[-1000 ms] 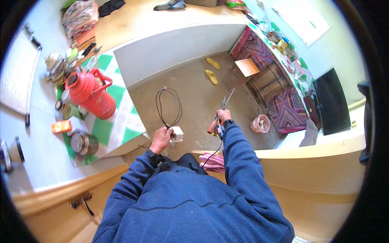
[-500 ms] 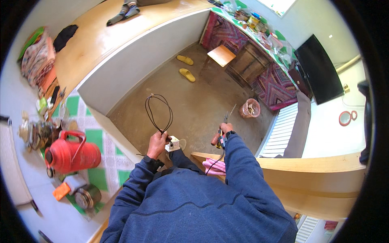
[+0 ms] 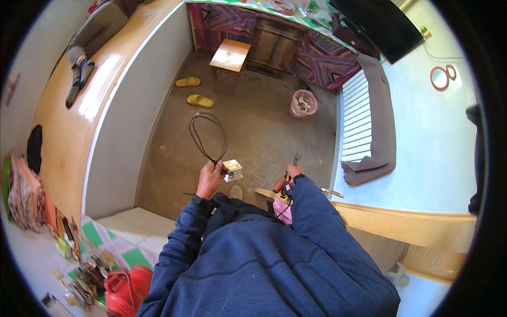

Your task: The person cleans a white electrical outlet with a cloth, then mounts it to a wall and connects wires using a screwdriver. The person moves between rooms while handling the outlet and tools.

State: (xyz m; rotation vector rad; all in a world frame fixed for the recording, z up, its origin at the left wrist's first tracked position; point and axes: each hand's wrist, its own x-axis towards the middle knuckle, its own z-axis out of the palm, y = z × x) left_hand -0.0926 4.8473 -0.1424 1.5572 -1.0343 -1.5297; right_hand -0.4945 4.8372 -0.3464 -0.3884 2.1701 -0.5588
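My left hand [image 3: 209,178] is closed round a coiled black cable [image 3: 226,140], whose loop stands up above the fingers. A small white and yellowish box [image 3: 233,169], perhaps an electrical fitting, is at the same hand; whether the fingers grip it or it hangs from the cable, I cannot tell. My right hand [image 3: 294,171] is wrapped round a bundle of hand tools. Metal jaws like those of pliers [image 3: 296,158] point away from me, and a reddish-brown handle [image 3: 279,184] sticks out below the fist. A dark cord hangs under that hand.
A wooden door [image 3: 391,216] stands at my right, with pink cloth [image 3: 283,212] beside its edge. Ahead are yellow slippers [image 3: 199,101], a stool [image 3: 231,55] and a waste basket [image 3: 303,104]. A red jug [image 3: 129,289] stands lower left. Another person's legs [image 3: 94,34] rest on the platform.
My view has swung to the right, and the room slides leftward in it. Both hands keep hold of their things. The white box now shows more to the right of my left hand.
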